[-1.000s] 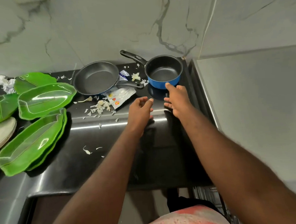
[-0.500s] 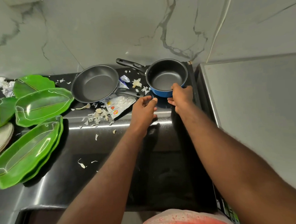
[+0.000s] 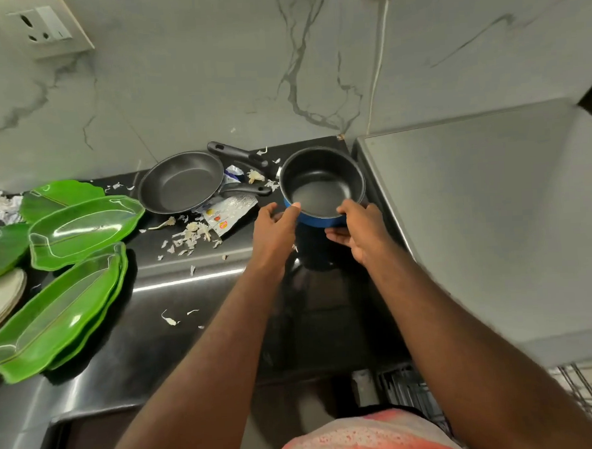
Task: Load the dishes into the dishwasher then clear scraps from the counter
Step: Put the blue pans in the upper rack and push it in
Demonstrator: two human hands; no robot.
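Loading is under way. The pot (image 3: 321, 185) is held between both hands at the right end of the worktop (image 3: 190, 333). The left hand (image 3: 275, 225) pinches its near rim with the thumb over the lip. The right hand (image 3: 360, 231) grips the rim, thumb on top and fingers (image 3: 338, 237) curled under the blue wall. I cannot tell whether the pot is clear of the worktop. Its handle (image 3: 238, 155) points away to the left, beyond the fingers.

The pan (image 3: 179, 187), sachet (image 3: 230, 210) and scraps (image 3: 192, 235) lie just left of the fingers, and the plates (image 3: 82, 225) lie well left. The rack (image 3: 588, 391) shows near the body, to the right.

The next move is probably to lift the pot and carry it back to the rack. The long handle should be kept from sweeping the scraps.
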